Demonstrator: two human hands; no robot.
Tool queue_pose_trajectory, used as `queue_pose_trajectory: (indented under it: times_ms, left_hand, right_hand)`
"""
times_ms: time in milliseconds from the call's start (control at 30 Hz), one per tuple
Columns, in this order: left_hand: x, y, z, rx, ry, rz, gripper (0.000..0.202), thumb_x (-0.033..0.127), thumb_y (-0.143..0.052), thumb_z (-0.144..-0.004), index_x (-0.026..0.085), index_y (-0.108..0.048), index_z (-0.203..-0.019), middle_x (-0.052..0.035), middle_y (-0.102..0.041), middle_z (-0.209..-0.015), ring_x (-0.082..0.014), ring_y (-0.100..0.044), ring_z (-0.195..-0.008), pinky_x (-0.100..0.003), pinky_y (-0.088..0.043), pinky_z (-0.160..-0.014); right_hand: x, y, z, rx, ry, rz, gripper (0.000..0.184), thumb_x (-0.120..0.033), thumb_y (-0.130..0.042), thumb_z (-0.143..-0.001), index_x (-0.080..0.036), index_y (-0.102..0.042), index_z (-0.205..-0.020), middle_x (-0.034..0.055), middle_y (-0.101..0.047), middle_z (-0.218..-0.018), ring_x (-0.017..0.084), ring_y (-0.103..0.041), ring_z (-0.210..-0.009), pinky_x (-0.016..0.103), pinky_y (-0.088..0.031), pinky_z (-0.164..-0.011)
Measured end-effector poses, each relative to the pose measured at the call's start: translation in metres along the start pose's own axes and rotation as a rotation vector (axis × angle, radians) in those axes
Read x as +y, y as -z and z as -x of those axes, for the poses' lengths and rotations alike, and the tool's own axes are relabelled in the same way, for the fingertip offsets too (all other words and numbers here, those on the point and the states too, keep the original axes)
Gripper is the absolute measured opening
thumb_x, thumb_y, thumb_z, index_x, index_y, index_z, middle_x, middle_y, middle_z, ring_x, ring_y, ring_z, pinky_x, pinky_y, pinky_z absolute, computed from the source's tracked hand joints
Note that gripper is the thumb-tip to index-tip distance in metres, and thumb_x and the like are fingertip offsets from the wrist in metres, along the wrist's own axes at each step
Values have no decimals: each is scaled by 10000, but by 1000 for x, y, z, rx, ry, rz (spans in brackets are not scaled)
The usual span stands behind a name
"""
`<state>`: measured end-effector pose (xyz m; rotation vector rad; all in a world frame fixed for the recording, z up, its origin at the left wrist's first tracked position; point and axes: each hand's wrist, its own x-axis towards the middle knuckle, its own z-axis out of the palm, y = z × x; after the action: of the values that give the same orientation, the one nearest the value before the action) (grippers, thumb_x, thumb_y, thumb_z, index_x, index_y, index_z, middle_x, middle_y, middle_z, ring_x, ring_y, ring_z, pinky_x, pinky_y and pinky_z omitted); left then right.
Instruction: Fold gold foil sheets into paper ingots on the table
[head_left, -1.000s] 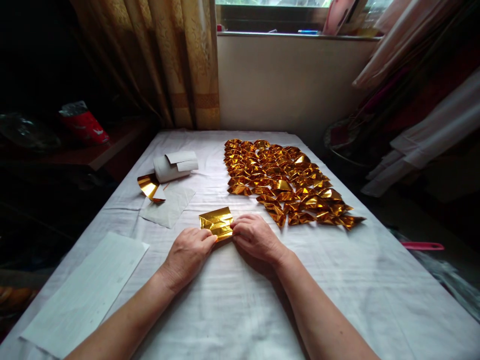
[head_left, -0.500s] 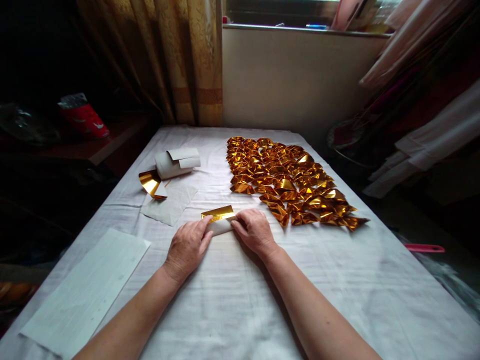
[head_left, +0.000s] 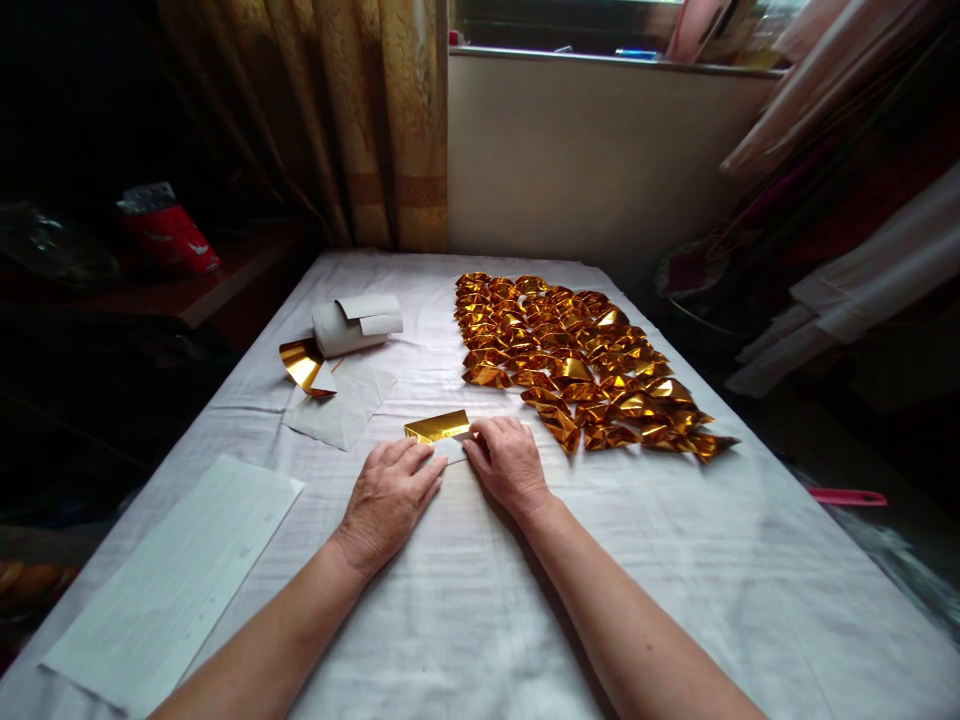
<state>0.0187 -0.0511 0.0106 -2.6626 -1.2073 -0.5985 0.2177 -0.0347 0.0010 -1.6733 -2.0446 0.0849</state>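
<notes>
A gold foil paper (head_left: pixel 437 426) with a pale underside lies on the white-covered table, its near edge folded over. My left hand (head_left: pixel 394 492) rests flat on the left part of the fold, fingers stretched out and covering some of it. At the right end, my right hand (head_left: pixel 510 460) pinches the foil paper between thumb and bent fingers. Just beyond and to the right sit rows of folded gold foil pieces (head_left: pixel 574 370), pointed at their ends.
A white paper roll (head_left: pixel 360 322) lies at the back left, beside a curled gold foil sheet (head_left: pixel 304 365) and a thin pale sheet (head_left: pixel 341 405). A long pale sheet (head_left: pixel 172 580) lies at the left edge. Past the right edge is a pink handle (head_left: pixel 847 497).
My left hand has slid right and slightly nearer, now lying flatter over the folded edge. My right hand keeps its hold at the foil paper's right end.
</notes>
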Motion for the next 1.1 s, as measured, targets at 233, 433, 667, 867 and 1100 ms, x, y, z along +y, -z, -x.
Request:
queue_pose_trajectory:
  times_ms: [233, 433, 667, 867, 1100]
  left_hand:
    - [2, -1, 1, 2, 27, 24, 249, 270, -510, -950, 251, -650, -1155, -47, -690, -1133, -215, -598, -1034, -404, -377, -946]
    - [0, 0, 3, -18, 8, 8, 253, 272, -499, -953, 255, -643, -1162, -42, -688, -1160, -217, -600, -1046, -411, -358, -963]
    - [-1, 2, 4, -59, 7, 26, 270, 273, -512, -942, 288, -637, -1181, -50, -667, -1203, -226, -596, -1069, -421, -355, -968]
    - [-1, 4, 5, -146, 36, 52, 321, 362, -561, -920, 315, -622, -1232, -55, -644, -1252, -257, -570, -1134, -435, -371, -956]
    - [-14, 5, 17, -206, -15, 93, 368, 395, -506, -954, 317, -570, -1308, -46, -571, -1401, -254, -509, -1269, -455, -312, -1037]
  right_hand:
    - [-12, -7, 4, 68, -67, 40, 348, -436, -636, -844, -181, -611, -1080, 94, -665, -997, 263, -537, -951, 365, -332, -827]
    - [-17, -5, 8, 59, -119, 7, 259, -333, -619, -858, -209, -607, -1084, 82, -659, -1039, 260, -527, -1003, 368, -334, -870]
    - [-11, -4, 14, 51, -141, -25, 227, -192, -554, -884, -233, -611, -1100, 71, -653, -1111, 243, -521, -1066, 363, -334, -896]
    - [-9, -5, 14, 41, -140, -30, 244, -137, -515, -887, -245, -630, -1074, 61, -655, -1067, 232, -520, -1021, 357, -331, -872]
    - [-7, -3, 13, 17, -112, -21, 330, -84, -521, -854, -295, -686, -1047, 37, -656, -1054, 214, -516, -995, 342, -329, -836]
